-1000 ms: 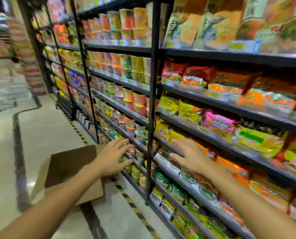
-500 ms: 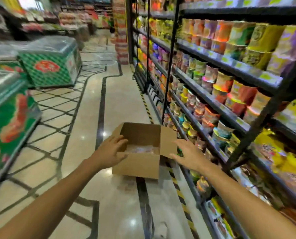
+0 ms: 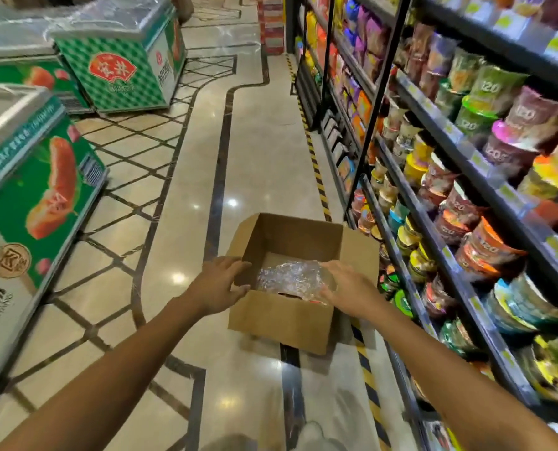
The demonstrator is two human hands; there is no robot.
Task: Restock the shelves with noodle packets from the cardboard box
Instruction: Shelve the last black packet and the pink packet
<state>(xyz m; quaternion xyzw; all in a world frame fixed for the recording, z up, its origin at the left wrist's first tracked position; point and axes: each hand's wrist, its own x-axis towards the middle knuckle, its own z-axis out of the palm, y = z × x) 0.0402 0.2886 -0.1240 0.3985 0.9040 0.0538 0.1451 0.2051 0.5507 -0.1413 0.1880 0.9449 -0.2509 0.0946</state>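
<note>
An open cardboard box (image 3: 281, 315) stands on the floor in front of me, beside the shelves (image 3: 440, 203). Inside it lies a shiny, clear-wrapped noodle packet (image 3: 287, 276) with a bit of red showing. My left hand (image 3: 219, 284) is at the box's left wall, fingers spread, holding nothing. My right hand (image 3: 346, 288) reaches over the box's right side with fingers apart, at the packet's right edge; whether it touches the wrap is unclear. The shelves on the right hold many noodle cups and bowls.
Green chest freezers (image 3: 37, 177) (image 3: 124, 63) line the left side of the aisle. A yellow-black striped line (image 3: 316, 170) runs on the polished tile floor along the shelf base. My shoe (image 3: 313, 434) shows at the bottom edge.
My view has swung from the shelves down to the box. Both hands have moved from the shelf front to the box, the right one now over the packet inside.
</note>
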